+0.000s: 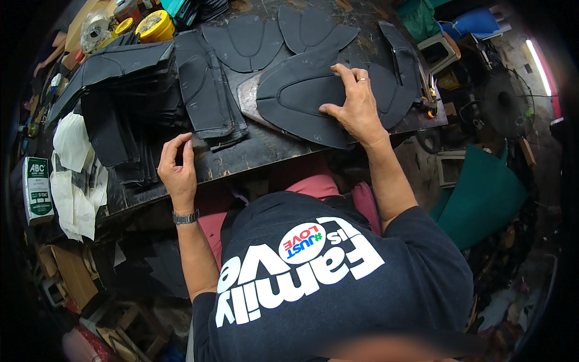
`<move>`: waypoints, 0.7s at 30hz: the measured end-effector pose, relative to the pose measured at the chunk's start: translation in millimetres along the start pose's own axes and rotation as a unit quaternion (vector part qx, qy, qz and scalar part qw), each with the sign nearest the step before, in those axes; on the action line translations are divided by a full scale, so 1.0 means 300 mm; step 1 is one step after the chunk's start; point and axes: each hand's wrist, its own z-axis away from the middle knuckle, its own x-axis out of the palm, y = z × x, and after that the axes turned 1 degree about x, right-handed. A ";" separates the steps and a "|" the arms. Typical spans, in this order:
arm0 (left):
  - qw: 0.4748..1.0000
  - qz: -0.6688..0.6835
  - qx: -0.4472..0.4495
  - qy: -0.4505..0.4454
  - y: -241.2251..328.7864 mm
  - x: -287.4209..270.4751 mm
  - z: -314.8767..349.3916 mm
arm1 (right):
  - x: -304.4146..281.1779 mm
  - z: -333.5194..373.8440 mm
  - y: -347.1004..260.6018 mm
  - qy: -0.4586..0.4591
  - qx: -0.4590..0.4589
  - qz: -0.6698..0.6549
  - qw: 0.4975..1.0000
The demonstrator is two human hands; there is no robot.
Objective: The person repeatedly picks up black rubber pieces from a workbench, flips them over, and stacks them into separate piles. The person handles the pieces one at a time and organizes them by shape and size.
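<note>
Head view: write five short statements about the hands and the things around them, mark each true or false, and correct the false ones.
1. The right hand touches a large black curved panel. True.
2. A dark metal wristwatch is on the right wrist. False: it is on the wrist of the left hand.
3. The black round fan stands to the right of the dark, scuffed worktable. True.
4. The round yellow tub is at the worktable's near right corner. False: it is on the far left side.
5. The torn off-white sheets are at the left, near a white and green box. True.
</note>
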 end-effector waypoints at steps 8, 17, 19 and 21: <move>1.000 -0.011 0.017 0.015 0.015 0.005 -0.005 | -0.061 -0.115 0.138 -0.056 0.050 -0.607 0.791; 1.000 -0.011 0.007 0.006 0.012 0.003 -0.005 | -0.415 -0.630 0.709 0.086 0.048 -0.412 0.906; 1.000 -0.012 0.001 0.007 0.010 0.004 -0.007 | -0.452 -0.735 0.817 0.093 0.082 -0.365 0.923; 1.000 -0.017 0.002 0.007 0.009 0.006 -0.008 | -0.408 -0.776 0.903 0.143 0.109 -0.266 0.947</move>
